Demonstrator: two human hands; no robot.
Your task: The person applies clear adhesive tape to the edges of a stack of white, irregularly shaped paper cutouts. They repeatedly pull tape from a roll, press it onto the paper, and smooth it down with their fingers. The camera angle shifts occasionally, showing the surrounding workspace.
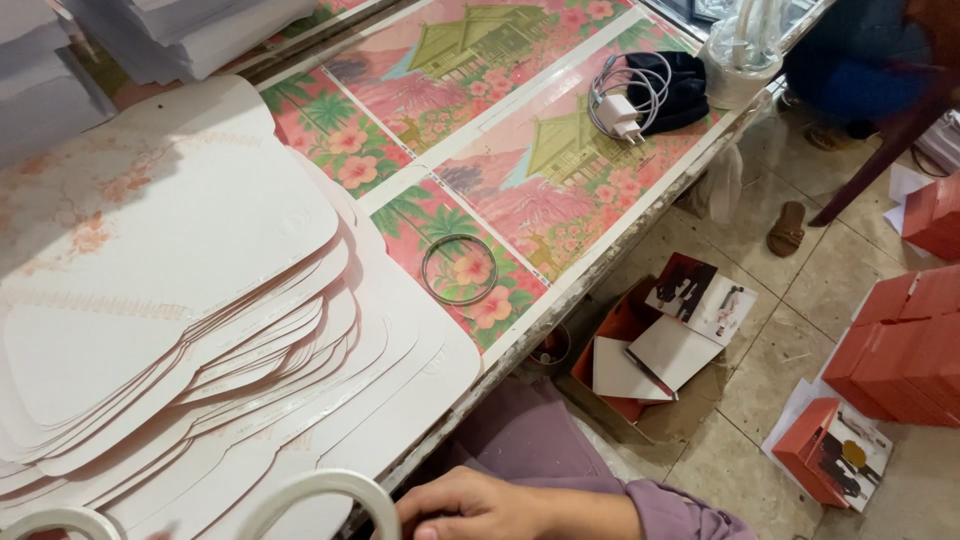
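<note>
The fan-shaped card blanks (190, 300), pale pink and die-cut with rounded corners and short handle tabs, lie fanned in a thick overlapping pile across the left half of the table (600, 270), reaching from the far left edge down to the near rim. They rest on printed sheets (500, 130) showing a green-roofed house among pink flowers and palms, and further stacks of white card (170, 35) sit at the far left corner. Because the blanks are staggered like shingles, it seems wisest to take them from the top edge one at a time, sliding each off flat so the ones beneath do not creep toward the table edge and spill onto the tiled floor. At the bottom of the view, a white tape roll (320, 495) stands just beside the right hand (480, 508), which rests low with fingers curled loosely inward near the roll; whether it pinches anything I cannot tell, as the fingertips are cut off by the frame. The left hand is out of sight. A second white ring (60, 522) shows at the lower left corner. Smaller things lie well apart: a dark pouch (680, 85) with a white charger and cable (622, 105), and a thin metal bangle (459, 268) on the prints.
</note>
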